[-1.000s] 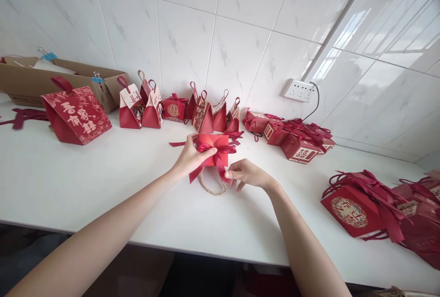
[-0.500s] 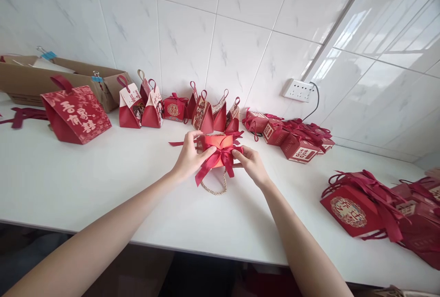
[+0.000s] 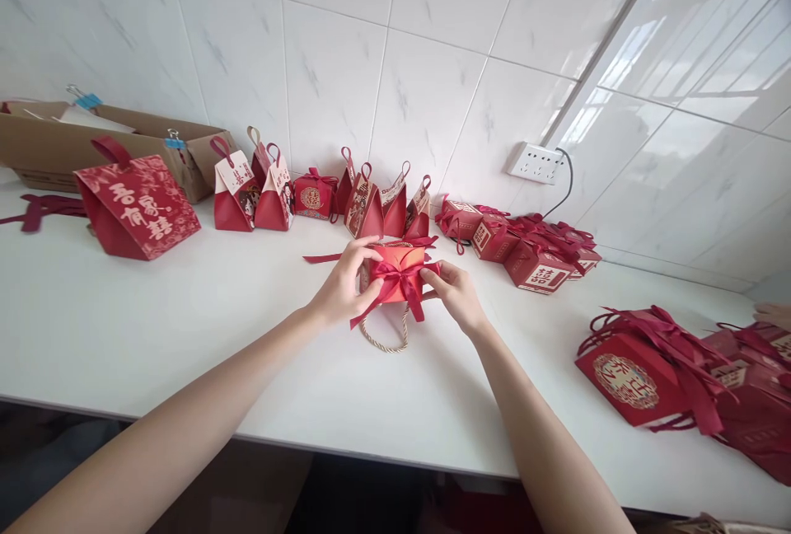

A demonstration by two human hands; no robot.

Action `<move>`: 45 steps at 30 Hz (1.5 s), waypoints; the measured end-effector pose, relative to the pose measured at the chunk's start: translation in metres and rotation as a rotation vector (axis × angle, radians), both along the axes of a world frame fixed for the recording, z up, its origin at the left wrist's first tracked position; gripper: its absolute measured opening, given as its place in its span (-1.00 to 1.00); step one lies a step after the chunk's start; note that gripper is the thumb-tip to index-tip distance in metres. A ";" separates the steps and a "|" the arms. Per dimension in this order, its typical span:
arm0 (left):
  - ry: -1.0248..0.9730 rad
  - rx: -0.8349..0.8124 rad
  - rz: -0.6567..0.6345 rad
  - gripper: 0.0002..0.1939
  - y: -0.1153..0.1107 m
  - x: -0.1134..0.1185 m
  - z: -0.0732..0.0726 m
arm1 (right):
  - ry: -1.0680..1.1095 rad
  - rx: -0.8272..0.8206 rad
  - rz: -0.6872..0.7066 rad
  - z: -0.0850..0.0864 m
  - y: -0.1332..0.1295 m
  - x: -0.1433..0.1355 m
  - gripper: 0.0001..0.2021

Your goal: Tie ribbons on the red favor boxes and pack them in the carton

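Note:
A small orange-red box [image 3: 395,291] sits mid-table with a dark red ribbon bow [image 3: 401,274] tied across its front. A twisted cord handle [image 3: 384,348] loops out below it onto the white table. My left hand [image 3: 348,283] grips the box's left side, thumb at the bow's left loop and fingers near the top edge. On the other side my right hand [image 3: 452,291] pinches the bow's right loop between thumb and fingers. Behind the box lies another ribbon [image 3: 321,258], partly hidden by my left hand.
Red gift boxes [image 3: 364,206] line the wall. A large red box [image 3: 139,204] and a cardboard box [image 3: 37,155] stand left. More ribboned boxes [image 3: 540,266] and a bigger group [image 3: 643,377] are at right. Another person's hand [image 3: 774,315] shows at the right edge.
My left thumb has moved down and off the bow's centre, and the left loop now shows more. The box has shifted slightly right. Another person's hand is more visible at the right edge.

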State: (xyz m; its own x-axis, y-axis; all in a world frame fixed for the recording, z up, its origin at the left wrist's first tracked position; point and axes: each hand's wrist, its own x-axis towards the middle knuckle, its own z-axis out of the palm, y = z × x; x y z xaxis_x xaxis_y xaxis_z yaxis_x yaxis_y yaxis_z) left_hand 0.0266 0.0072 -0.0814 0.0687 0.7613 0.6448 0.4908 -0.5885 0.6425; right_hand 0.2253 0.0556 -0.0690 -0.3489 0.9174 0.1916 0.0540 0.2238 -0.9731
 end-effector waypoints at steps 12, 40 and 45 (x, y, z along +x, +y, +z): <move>-0.057 0.039 0.074 -0.95 0.004 0.000 -0.003 | -0.019 0.003 0.018 0.002 -0.002 -0.001 -0.69; -0.148 -0.112 0.084 -0.81 0.001 0.006 0.008 | -0.059 0.038 0.065 0.001 -0.004 -0.002 -0.68; -0.156 -0.111 0.091 -0.79 0.000 0.006 0.008 | -0.055 0.045 0.084 -0.001 -0.003 -0.003 -0.68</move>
